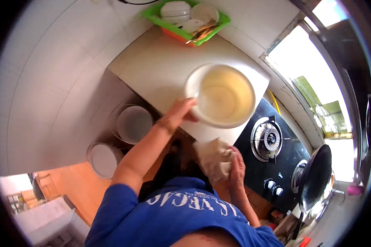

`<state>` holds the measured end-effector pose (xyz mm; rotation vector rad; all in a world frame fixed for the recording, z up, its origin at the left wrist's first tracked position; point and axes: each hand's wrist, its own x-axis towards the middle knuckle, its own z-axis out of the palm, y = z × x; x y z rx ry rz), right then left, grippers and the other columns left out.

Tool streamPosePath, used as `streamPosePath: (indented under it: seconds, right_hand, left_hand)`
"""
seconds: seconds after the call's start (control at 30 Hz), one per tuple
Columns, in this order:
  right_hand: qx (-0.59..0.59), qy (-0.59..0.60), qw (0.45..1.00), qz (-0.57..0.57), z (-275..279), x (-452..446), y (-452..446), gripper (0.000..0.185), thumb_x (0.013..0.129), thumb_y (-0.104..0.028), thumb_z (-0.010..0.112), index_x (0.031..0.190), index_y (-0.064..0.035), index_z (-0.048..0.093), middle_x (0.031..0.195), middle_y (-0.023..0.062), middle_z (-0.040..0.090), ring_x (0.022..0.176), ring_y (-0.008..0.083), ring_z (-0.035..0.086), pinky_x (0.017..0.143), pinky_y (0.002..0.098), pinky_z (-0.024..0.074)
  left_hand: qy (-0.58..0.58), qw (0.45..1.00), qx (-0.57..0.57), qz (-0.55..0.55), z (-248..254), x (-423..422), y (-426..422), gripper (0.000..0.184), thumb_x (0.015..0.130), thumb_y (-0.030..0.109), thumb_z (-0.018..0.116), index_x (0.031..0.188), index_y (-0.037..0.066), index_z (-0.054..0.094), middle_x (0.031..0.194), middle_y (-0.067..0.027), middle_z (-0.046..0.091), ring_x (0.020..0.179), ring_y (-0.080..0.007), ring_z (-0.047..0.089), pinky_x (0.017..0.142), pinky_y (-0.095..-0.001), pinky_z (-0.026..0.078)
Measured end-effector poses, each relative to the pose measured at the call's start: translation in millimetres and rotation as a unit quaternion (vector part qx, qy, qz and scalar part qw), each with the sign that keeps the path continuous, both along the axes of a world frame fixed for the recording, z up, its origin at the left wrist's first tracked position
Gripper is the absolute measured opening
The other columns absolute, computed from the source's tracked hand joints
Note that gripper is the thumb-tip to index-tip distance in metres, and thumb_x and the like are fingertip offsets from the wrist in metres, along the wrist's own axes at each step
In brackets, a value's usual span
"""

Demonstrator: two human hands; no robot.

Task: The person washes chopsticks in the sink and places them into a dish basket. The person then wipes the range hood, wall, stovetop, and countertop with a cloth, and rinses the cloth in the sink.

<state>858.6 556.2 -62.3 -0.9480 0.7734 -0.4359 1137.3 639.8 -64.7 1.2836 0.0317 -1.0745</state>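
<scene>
A round, pale pot [224,96] with a yellowish inside is at the countertop, its open top facing me. My left hand [183,111] grips the left side of its rim. In my right hand [236,166] is a crumpled beige cloth [217,159], held just below the pot and apart from it. The cloth is slightly blurred. Whether the pot rests on the counter or is lifted a little, I cannot tell.
A green basket [152,15] of bowls and chopsticks stands on the countertop [152,57] at the back. Right is a black gas stove [251,164] with a dark wok [317,177]. Two buckets, a grey one [135,124] and a white one [104,160], stand lower left.
</scene>
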Motion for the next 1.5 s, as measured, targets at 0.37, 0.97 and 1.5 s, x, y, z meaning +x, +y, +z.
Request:
streamPosePath:
  seconds: [0.37,0.97,1.5]
  right_hand:
    - [-0.656,0.256,0.637,0.314,-59,151,13,0.056,0.085,-0.016,0.048,0.138,-0.0123,0.031,0.142,0.0208,0.028,0.134,0.0342,0.023,0.105,0.0499,0.0202]
    - [-0.797,0.136,0.537,0.241,-118,654,23,0.051,0.089,-0.028,0.039,0.136,-0.0095,0.029,0.139,0.0148,0.030,0.130,0.0288,0.027,0.104,0.0453,0.0239]
    - [-0.751,0.115,0.573,0.308,-75,367,81,0.048,0.089,-0.028,0.046,0.135,-0.0224,0.036,0.135,0.0054,0.043,0.127,0.0214,0.036,0.106,0.0463,0.0226]
  left_hand:
    - [-0.230,0.949,0.153,-0.154,-2,66,-98,0.054,0.085,0.034,0.059,0.110,-0.012,0.045,0.084,-0.0153,0.062,0.058,-0.0204,0.064,0.046,-0.0276,0.054]
    - [-0.176,0.959,0.107,0.192,-86,93,190,0.026,0.094,0.026,0.047,0.106,0.003,0.055,0.076,-0.0046,0.060,0.060,-0.0084,0.058,0.047,-0.0185,0.041]
    - [-0.198,0.969,0.142,0.049,-68,38,193,0.019,0.093,0.017,0.049,0.101,0.001,0.055,0.076,-0.0062,0.060,0.061,-0.0111,0.058,0.053,-0.0227,0.045]
